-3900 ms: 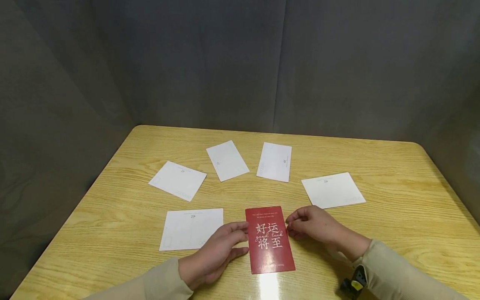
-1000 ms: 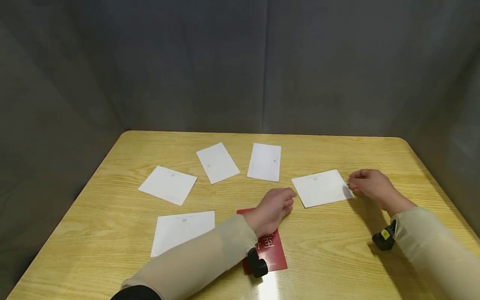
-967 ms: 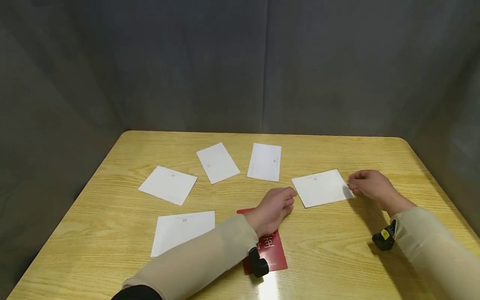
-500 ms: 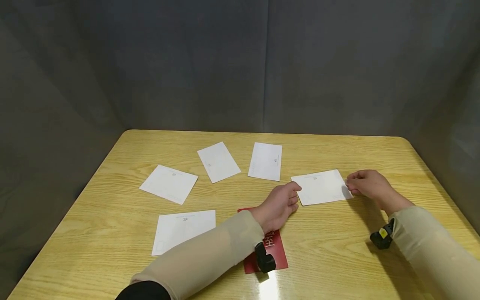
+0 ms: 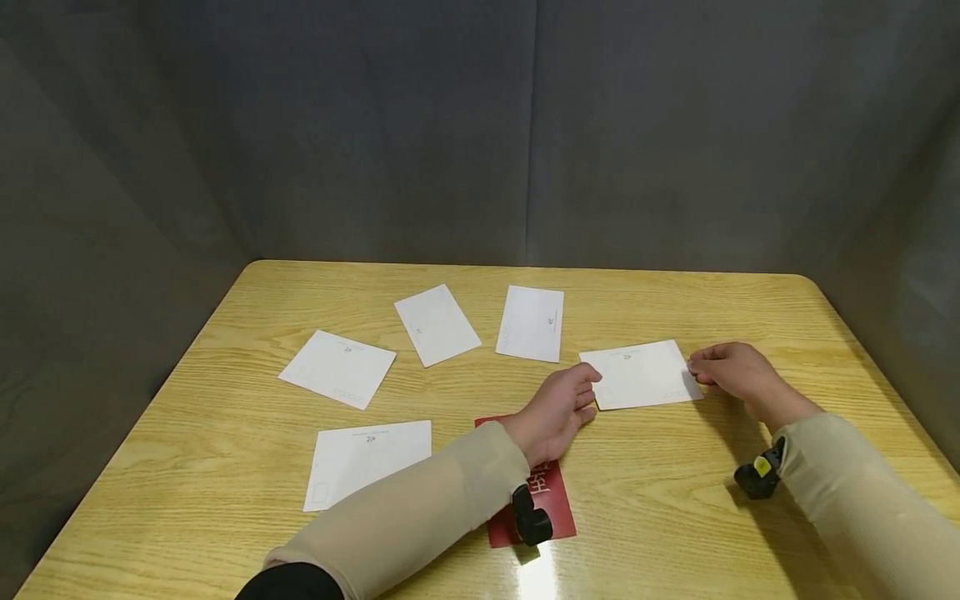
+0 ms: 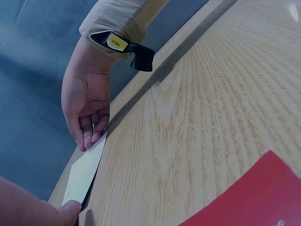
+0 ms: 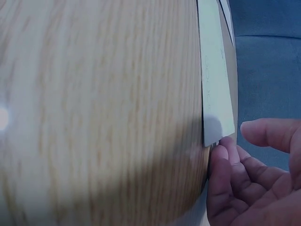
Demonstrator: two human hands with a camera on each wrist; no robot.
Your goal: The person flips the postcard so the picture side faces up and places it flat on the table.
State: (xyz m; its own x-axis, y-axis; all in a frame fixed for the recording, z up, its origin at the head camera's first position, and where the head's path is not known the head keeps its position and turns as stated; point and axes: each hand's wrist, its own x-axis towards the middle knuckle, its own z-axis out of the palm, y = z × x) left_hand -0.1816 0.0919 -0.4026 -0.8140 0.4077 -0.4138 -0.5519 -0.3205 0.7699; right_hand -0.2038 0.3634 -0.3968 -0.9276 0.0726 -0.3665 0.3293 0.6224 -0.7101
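Observation:
A white postcard (image 5: 647, 379) lies between my two hands at the right of the table, printed back up. At its left edge, my left hand (image 5: 551, 412) pinches it, one digit over the top and the other fingers curled below. My right hand (image 5: 738, 371) is at the right edge; in the right wrist view its fingertips (image 7: 221, 153) meet the postcard's end (image 7: 216, 127), while the thumb (image 7: 265, 132) stands apart. A red postcard (image 5: 551, 508) with white lettering lies under my left wrist, partly hidden.
Several other white postcards lie spread out: one at front left (image 5: 360, 458), one at far left (image 5: 337, 367), and two at the back (image 5: 437, 325) of the wooden table (image 5: 225, 400). Grey curtains (image 5: 375, 133) surround the table. My left forearm crosses its front middle.
Earlier both hands were at the red postcard; they have since moved right to the white one. Over the last second my left hand closed onto its edge, and it shifted slightly left.

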